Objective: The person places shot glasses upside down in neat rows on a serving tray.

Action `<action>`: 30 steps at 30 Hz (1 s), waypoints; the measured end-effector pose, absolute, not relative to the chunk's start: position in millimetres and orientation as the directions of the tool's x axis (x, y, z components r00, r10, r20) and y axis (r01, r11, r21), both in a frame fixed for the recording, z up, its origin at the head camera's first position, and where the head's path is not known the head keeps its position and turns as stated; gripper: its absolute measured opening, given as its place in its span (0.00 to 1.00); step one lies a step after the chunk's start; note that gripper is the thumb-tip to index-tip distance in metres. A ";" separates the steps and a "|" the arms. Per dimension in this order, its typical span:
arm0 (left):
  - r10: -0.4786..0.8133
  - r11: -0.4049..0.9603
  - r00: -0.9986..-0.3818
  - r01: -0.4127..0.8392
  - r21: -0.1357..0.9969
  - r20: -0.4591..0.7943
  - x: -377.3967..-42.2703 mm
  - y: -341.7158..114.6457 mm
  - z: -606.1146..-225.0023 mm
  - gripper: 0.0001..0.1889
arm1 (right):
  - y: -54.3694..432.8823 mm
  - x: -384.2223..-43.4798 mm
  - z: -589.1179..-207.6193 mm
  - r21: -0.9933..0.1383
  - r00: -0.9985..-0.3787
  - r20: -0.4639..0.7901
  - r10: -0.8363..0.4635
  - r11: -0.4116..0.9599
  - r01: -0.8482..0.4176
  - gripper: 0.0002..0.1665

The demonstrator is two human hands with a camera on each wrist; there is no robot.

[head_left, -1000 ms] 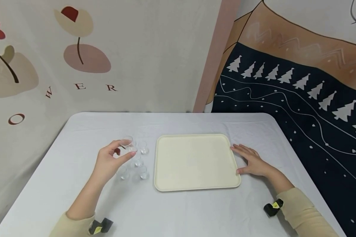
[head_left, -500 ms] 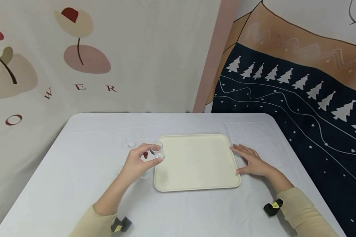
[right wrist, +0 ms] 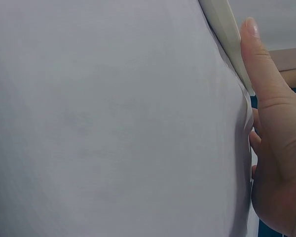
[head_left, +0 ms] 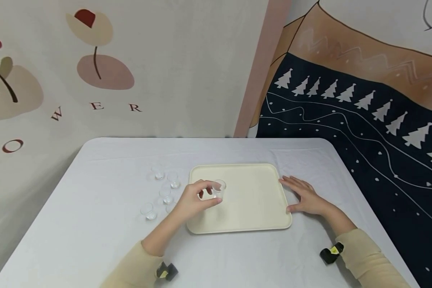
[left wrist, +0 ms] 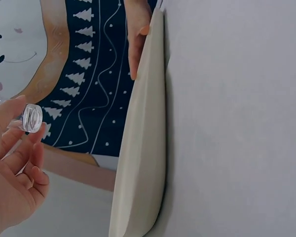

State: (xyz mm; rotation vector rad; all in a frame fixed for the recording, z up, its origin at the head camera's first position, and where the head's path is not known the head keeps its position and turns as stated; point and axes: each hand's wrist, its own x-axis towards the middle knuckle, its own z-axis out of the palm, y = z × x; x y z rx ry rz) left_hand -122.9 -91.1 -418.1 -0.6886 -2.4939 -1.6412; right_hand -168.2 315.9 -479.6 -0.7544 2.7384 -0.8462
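My left hand (head_left: 198,200) pinches a small clear cup (head_left: 219,189) between thumb and fingers, over the left half of the cream tray (head_left: 252,200). In the left wrist view the cup's thick round base (left wrist: 33,118) points away from the palm, and a gap shows between it and the tray. My right hand (head_left: 307,197) rests at the tray's right edge, fingers relaxed, thumb and fingertips right at the rim. The right wrist view shows its thumb (right wrist: 261,69) along the tray's side (right wrist: 224,34).
Several similar clear cups stand on the white cloth left of the tray, among them a near one (head_left: 149,211) and a far one (head_left: 158,172); one is partly hidden by the left forearm. Printed wall hangings (head_left: 187,72) rise behind the white-covered table (head_left: 237,256).
My left hand has carried the cup rightward, from among the other cups to over the tray. My right hand has stayed at the tray's right edge.
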 end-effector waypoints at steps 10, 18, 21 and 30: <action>0.383 0.400 -0.844 0.518 0.756 0.375 -137.1 -65.3 -431.2 0.17 | 315.2 -167.1 -477.8 -0.577 -0.857 -0.014 -0.516 0.704 -0.414 0.59; 0.405 0.477 -0.837 0.536 0.697 0.367 -148.2 -50.9 -430.4 0.18 | 315.6 -167.5 -479.3 -0.580 -0.862 -0.024 -0.507 0.709 -0.401 0.59; 0.415 0.493 -0.831 0.548 0.676 0.370 -152.6 -46.6 -429.7 0.17 | 315.8 -167.6 -479.4 -0.584 -0.861 -0.029 -0.508 0.707 -0.398 0.59; 0.429 0.514 -0.829 0.550 0.658 0.359 -162.8 -34.6 -425.6 0.16 | 314.8 -167.2 -479.8 -0.586 -0.859 -0.027 -0.511 0.704 -0.401 0.59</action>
